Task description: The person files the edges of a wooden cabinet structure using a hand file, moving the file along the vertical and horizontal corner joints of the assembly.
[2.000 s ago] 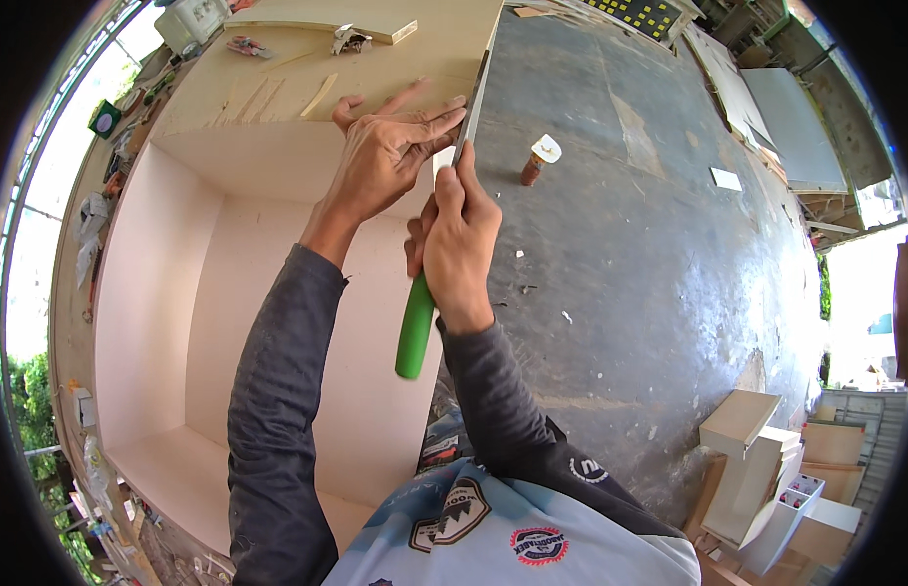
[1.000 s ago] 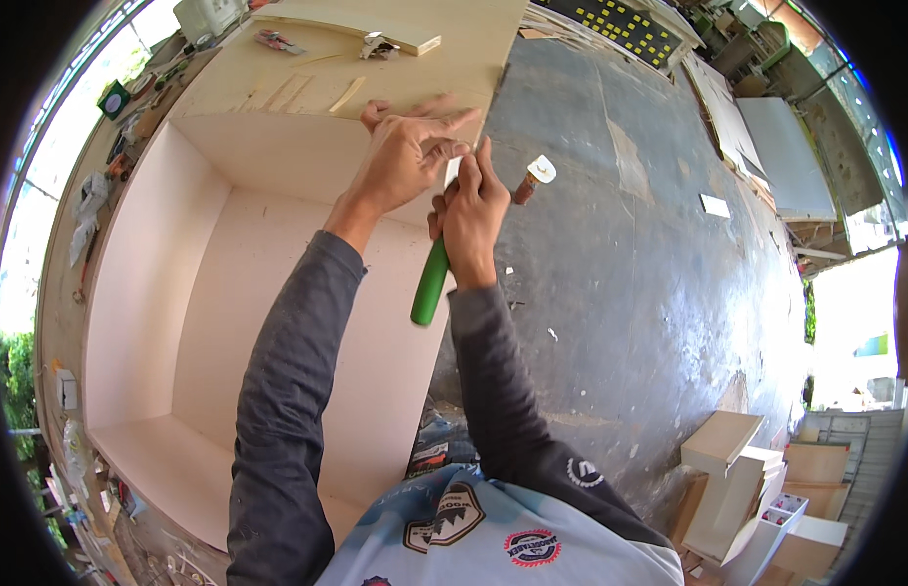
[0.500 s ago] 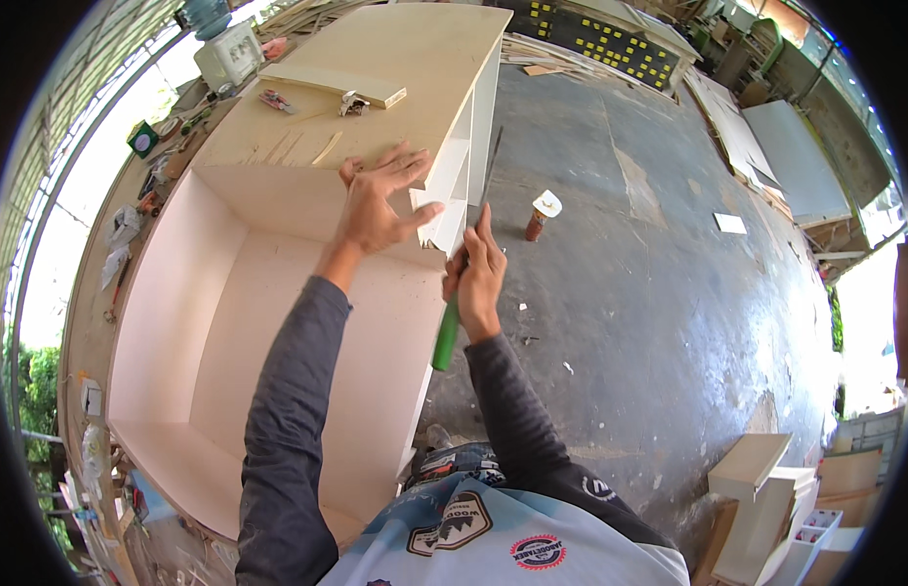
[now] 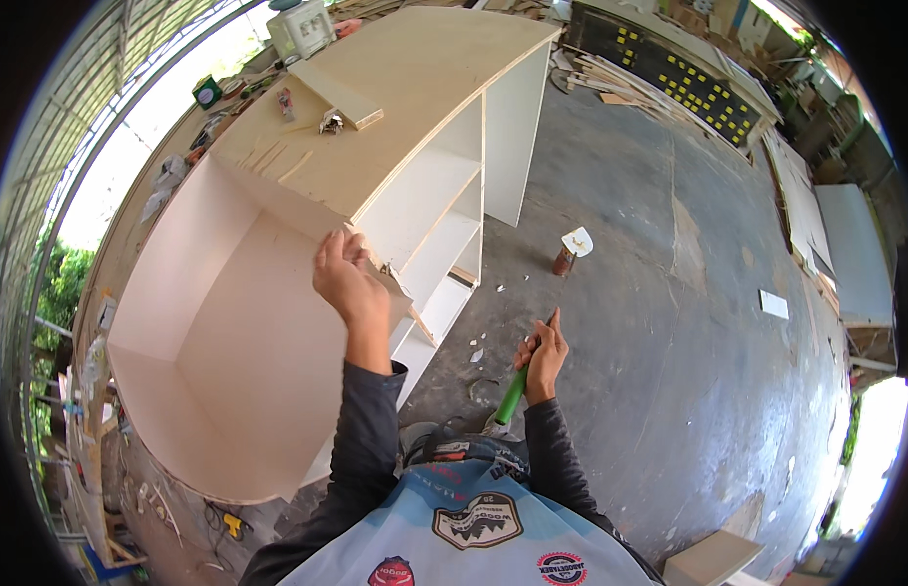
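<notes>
Left hand (image 4: 348,281) on cabinet (image 4: 278,293), right hand (image 4: 544,354) around green-handled tool (image 4: 510,396)

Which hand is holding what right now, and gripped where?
Right hand holds a green-handled tool, gripped at the handle's upper end; its head is hidden. Left hand grips the front corner of the plywood cabinet top panel.
</notes>
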Demonstrator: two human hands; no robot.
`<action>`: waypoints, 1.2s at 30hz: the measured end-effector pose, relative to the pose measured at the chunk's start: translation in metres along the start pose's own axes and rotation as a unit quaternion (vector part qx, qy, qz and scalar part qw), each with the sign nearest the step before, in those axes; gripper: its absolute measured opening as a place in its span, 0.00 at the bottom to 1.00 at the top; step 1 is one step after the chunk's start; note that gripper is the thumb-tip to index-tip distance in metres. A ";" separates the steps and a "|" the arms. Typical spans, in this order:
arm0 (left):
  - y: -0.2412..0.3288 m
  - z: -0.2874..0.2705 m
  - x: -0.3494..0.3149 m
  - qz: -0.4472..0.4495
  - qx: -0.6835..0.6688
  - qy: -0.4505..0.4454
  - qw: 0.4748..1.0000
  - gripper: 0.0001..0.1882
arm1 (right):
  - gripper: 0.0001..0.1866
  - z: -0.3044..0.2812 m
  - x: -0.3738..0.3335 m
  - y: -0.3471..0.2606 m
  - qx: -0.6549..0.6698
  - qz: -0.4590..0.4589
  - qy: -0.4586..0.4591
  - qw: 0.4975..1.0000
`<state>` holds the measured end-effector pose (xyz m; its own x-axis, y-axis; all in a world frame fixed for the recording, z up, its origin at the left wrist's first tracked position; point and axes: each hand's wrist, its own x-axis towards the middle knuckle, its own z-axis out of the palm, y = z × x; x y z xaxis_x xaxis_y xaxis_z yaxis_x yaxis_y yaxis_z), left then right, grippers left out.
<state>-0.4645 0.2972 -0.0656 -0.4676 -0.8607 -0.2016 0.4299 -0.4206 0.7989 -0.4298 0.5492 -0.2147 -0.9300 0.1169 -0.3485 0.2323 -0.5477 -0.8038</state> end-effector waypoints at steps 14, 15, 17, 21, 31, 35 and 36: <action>0.026 -0.006 0.036 -0.292 -0.232 0.035 0.927 0.07 | 0.38 -0.046 0.057 -0.017 0.016 0.079 -0.011 0.997; 0.027 -0.005 0.036 -0.294 -0.222 0.039 0.929 0.08 | 0.38 -0.046 0.059 -0.015 0.008 0.096 -0.006 0.995; 0.031 -0.006 0.039 -0.297 -0.200 0.046 0.933 0.08 | 0.37 -0.044 0.060 -0.009 -0.005 0.110 -0.014 0.994; 0.024 0.008 0.028 -0.290 -0.209 0.054 0.932 0.09 | 0.36 -0.039 0.062 0.008 -0.018 0.109 -0.042 0.993; 0.001 0.003 0.034 -0.242 -0.289 0.097 0.921 0.05 | 0.37 -0.042 0.050 0.011 -0.028 0.127 -0.038 0.991; -0.005 0.000 0.034 -0.226 -0.307 0.079 0.921 0.06 | 0.35 -0.054 0.054 0.013 -0.042 0.099 -0.006 0.994; -0.006 0.000 0.032 -0.227 -0.314 0.071 0.919 0.06 | 0.34 -0.058 0.056 0.015 -0.044 0.090 -0.002 0.995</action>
<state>-0.4828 0.2721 -0.0770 -0.6227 -0.5654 -0.5408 0.5976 -0.7899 0.1377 -0.4619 0.5956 -0.2742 -0.8725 0.0196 -0.4882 0.4189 -0.4841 -0.7682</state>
